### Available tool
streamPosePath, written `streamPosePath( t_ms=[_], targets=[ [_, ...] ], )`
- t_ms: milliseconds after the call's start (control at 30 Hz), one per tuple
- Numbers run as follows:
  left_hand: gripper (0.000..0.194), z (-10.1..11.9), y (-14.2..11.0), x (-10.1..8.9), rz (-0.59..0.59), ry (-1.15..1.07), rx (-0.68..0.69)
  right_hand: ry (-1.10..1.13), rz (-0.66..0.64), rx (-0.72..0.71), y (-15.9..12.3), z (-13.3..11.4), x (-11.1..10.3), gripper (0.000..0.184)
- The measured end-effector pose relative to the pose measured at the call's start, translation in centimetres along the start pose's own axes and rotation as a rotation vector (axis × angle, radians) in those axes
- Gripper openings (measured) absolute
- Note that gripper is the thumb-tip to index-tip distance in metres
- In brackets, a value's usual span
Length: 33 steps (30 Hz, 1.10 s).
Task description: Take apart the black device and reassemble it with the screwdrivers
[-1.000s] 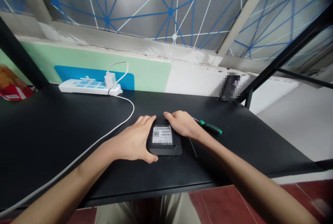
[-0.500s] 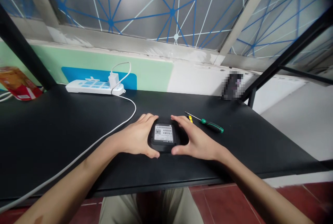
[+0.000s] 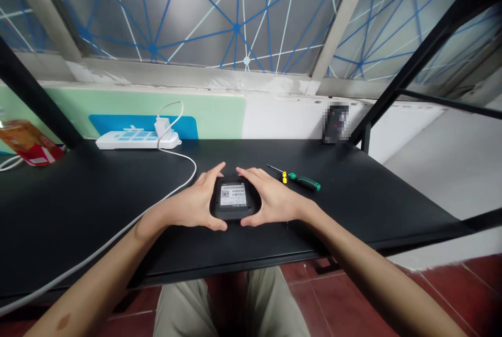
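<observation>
1 black device (image 3: 234, 199), its white label (image 3: 232, 194) facing up, sits on the black table (image 3: 184, 256), clasped around opposite sides by the left hand (image 3: 195, 202) and right hand (image 3: 277, 198). Beyond the right hand lie 1 green-handled screwdriver (image 3: 306, 182) and yellow pieces (image 3: 284, 177); a power strip (image 3: 117, 141) stands farther back.

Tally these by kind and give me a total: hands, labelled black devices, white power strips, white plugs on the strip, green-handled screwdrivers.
Left hand and right hand: 2
Labelled black device: 1
White power strip: 1
White plug: 1
Green-handled screwdriver: 1
Total: 6
</observation>
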State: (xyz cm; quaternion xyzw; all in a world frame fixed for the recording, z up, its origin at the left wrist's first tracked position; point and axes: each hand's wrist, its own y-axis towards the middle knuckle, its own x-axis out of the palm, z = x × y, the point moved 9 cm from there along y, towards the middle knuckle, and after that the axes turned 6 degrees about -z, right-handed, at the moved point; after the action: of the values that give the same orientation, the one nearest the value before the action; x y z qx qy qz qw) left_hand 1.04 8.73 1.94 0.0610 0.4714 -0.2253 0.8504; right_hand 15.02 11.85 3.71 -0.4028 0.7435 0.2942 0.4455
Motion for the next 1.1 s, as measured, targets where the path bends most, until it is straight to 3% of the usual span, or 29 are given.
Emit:
streamPosePath(
  t_ms=[167,400,600,700,800,867,1000,1100],
  targets=[
    [0.139,-1.2,-1.1,-0.2,0.019,-0.064,-0.015,0.094,0.06,-0.048,-0.2,1.4,-1.5,0.12],
    [0.124,-4.0,-4.1,-2.1,0.038,0.035,-0.076,0.151,0.145,0.018,-1.8,4.6,-2.6,0.119],
    [0.12,-7.9,-6.8,-3.1,0.059,0.015,-0.132,0.135,0.107,0.015,-2.2,4.3,-2.2,0.121],
    [0.119,-8.7,-7.9,-3.5,0.055,0.01,-0.15,0.117,0.093,0.011,-2.1,4.0,-2.1,0.123],
    [0.091,-6.6,-8.4,-4.2,0.106,0.147,-0.196,0.112,0.089,-0.004,-2.2,3.5,-2.2,0.122],
    [0.085,-3.0,-7.8,-4.6,0.171,0.233,-0.137,0.109,0.087,-0.014,-2.3,3.3,-2.2,0.122],
    [0.071,4.8,-3.5,-3.0,0.112,0.242,0.07,0.089,0.089,-0.019,-2.3,3.1,-2.3,0.123],
    [0.082,6.9,0.8,-1.9,0.062,0.244,0.108,0.08,0.107,-0.023,-2.4,3.2,-2.4,0.124]
  ],
)
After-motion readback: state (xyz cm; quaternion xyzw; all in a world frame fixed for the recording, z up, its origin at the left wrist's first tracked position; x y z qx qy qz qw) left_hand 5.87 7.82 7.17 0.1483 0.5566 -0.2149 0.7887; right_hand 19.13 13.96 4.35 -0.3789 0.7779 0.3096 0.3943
